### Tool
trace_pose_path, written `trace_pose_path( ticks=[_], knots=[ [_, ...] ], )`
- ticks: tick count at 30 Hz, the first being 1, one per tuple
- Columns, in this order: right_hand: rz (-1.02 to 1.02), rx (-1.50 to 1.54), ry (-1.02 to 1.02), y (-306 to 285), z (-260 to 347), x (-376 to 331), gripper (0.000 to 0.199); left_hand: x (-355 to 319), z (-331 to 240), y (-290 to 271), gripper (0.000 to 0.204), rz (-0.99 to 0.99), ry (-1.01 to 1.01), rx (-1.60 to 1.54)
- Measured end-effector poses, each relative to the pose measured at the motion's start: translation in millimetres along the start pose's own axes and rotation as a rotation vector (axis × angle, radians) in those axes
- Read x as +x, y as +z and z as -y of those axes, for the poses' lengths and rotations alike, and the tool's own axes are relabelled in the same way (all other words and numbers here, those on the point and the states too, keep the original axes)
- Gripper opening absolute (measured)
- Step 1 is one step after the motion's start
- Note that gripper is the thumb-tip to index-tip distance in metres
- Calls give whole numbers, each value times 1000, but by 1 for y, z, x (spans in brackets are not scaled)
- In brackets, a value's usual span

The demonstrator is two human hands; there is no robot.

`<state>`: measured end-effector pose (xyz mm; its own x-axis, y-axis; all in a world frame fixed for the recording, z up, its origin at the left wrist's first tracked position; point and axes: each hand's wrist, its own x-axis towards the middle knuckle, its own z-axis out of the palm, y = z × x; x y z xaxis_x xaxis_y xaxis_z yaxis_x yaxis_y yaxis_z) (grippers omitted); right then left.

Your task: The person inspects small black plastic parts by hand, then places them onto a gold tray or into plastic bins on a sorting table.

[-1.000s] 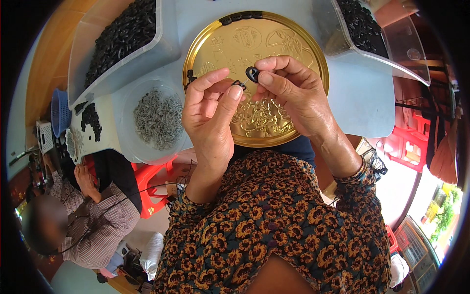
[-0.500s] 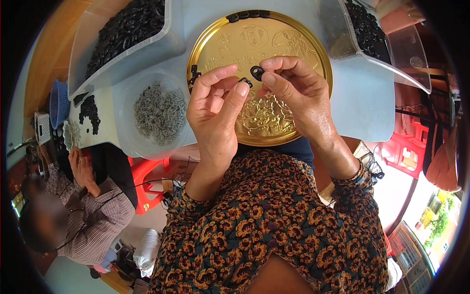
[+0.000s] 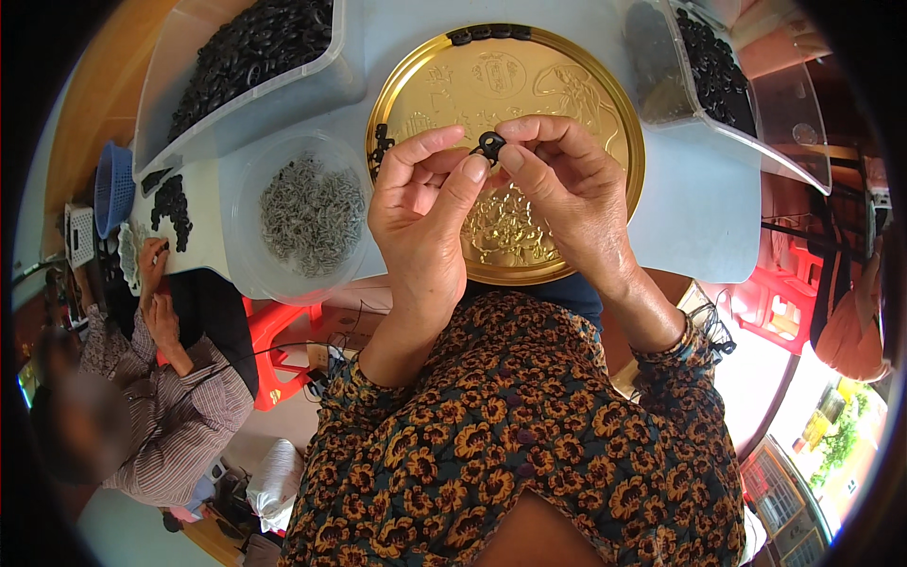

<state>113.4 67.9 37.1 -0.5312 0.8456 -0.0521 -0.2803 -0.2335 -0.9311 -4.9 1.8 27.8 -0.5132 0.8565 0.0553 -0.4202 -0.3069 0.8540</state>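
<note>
Both my hands are raised over a round gold tray (image 3: pixel 605 104) with an embossed face. My right hand (image 3: pixel 586 203) pinches a small black plastic cord-lock piece (image 3: pixel 490 144) with a round hole, between thumb and index finger. My left hand (image 3: pixel 420 222) pinches a second small dark part between thumb and fingertips, its index finger lifted away. That part is mostly hidden by the thumb, and the two pieces meet between my hands. A short row of black pieces (image 3: pixel 487 33) lines the tray's far rim. More black pieces (image 3: pixel 380 149) lie at its left rim.
Left of the tray, a clear round bowl (image 3: pixel 242 269) holds many small grey springs (image 3: pixel 312 215). Clear bins of black parts stand far left (image 3: pixel 250 61) and far right (image 3: pixel 713 66). At lower left a co-worker (image 3: pixel 179 416) sits near loose black parts (image 3: pixel 171 210) and a blue basket (image 3: pixel 114 189).
My right hand has moved slightly left, bringing its black piece against the part in my left hand; a gap separated them before. The co-worker's hands have shifted.
</note>
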Motion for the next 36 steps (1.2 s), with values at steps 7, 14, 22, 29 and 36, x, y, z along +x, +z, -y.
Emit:
trace_pose_path(
  ticks=[7,14,22,29,36],
  knots=[
    [-16,28,-74,3,-10,1,18,1,2,0,30,-7,-1,-19],
    [-70,-60,-70,7,-14,-4,16,2,4,-7,32,-7,-36,-10],
    [-72,55,44,-4,-13,2,18,3,7,-12,32,47,-73,0],
    [35,243,229,-8,2,4,47,2,5,-1,33,152,-46,5],
    [172,504,405,-8,4,0,60,1,15,-15,51,353,44,-2]
  ],
)
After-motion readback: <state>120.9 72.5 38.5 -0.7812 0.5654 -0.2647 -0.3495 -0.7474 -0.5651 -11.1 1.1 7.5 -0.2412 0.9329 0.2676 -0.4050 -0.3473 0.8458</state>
